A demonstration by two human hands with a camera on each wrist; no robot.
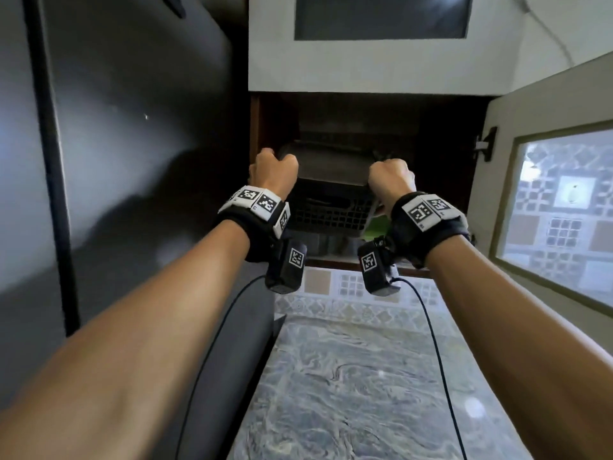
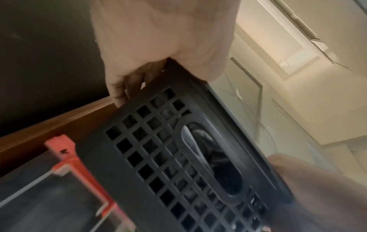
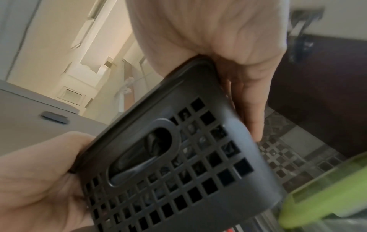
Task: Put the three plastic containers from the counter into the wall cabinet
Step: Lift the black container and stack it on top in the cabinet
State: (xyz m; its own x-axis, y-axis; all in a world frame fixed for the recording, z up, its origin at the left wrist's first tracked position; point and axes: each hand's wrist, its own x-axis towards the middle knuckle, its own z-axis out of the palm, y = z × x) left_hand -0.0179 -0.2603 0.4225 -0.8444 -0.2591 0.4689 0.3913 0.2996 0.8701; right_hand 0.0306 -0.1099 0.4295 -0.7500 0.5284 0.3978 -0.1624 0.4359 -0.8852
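Observation:
A dark grey plastic basket with a grid-pattern wall and an oval handle slot hangs tilted in the opening of the wall cabinet. My left hand grips its left rim, fingers curled over the edge. On the other side my right hand grips the right rim, fingers down the basket's side. Below the basket in the cabinet lie a clear container with a red-orange lid clip and a green-lidded container. The basket's grid wall fills the left wrist view, and the same wall fills the right wrist view.
The cabinet door with a glass pane stands open at right. A dark refrigerator walls off the left. Below lies a marbled counter with a tiled backsplash. Another cabinet sits above.

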